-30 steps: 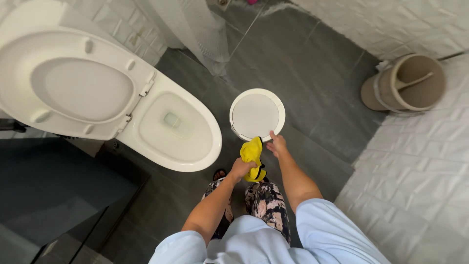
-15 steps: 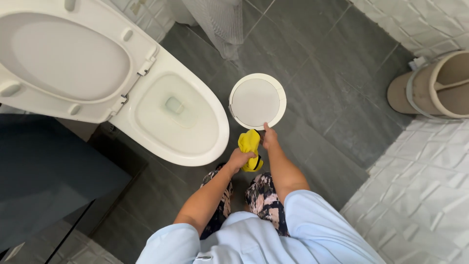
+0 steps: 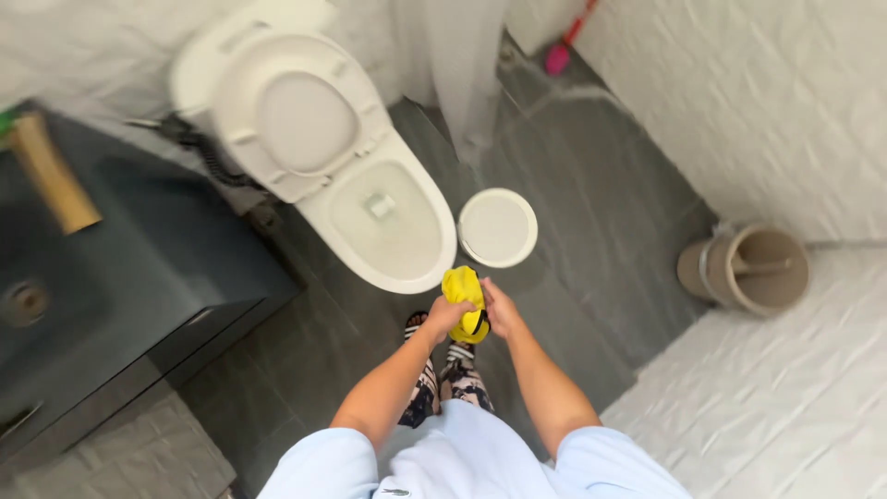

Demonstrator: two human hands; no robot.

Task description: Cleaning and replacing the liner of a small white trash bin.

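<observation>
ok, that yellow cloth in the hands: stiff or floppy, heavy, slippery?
Probably floppy: the yellow cloth is bunched and folded between the left hand and right hand, with no shape of its own. Likely light, since the fingers hold it loosely, without visible strain. Its matte, creased surface suggests it grips rather than slips, though whether it is wet cannot be told.

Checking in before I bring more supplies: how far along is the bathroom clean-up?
Done: the toilet seat is raised and the bin lid is shut; whether either has been wiped cannot be told. In hand: both the left hand and right hand hold a yellow cloth above the floor. Left: nothing shows which surfaces remain.
</observation>
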